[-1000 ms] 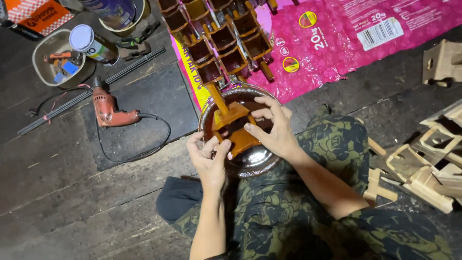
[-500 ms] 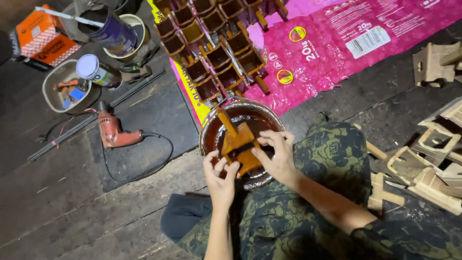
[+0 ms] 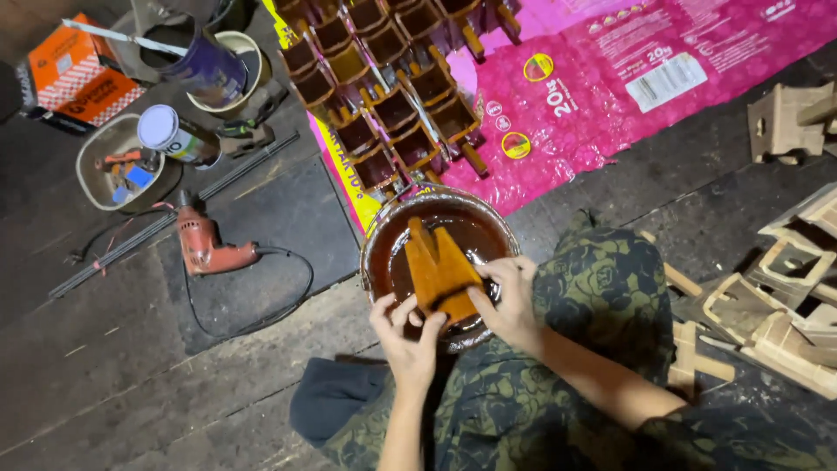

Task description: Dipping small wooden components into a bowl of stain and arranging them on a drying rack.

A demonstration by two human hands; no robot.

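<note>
1. Here, a wet wooden piece [image 3: 440,270] is held over the bowl [image 3: 377,240] of brown stain, partly dipped, its stick end pointing away from the person.
2. The left hand [image 3: 408,336] is closed on the near lower edge of the piece, fingertips pinching it from below.
3. The right hand [image 3: 510,296] is closed on the piece's right side, thumb and fingers wrapped at the edge.
4. The piece is judged light and stiff: thin glued wood, small enough for a fingertip hold.
5. It is coated with glossy liquid, so it is likely slippery; drips are to be expected.
6. A hold at the outer edges or the protruding stick is judged best, since flat faces are wet and could smear.
7. Joints may be fragile; squeezing across the thin walls should be avoided.
8. Stained pieces [image 3: 384,96] are laid in rows on the pink sack [image 3: 628,78] just beyond the bowl.
9. Bare wooden pieces [image 3: 776,296] lie on the floor [image 3: 131,366] at the right; a red drill [image 3: 205,244] and cans [image 3: 174,131] are seen at the left.
</note>
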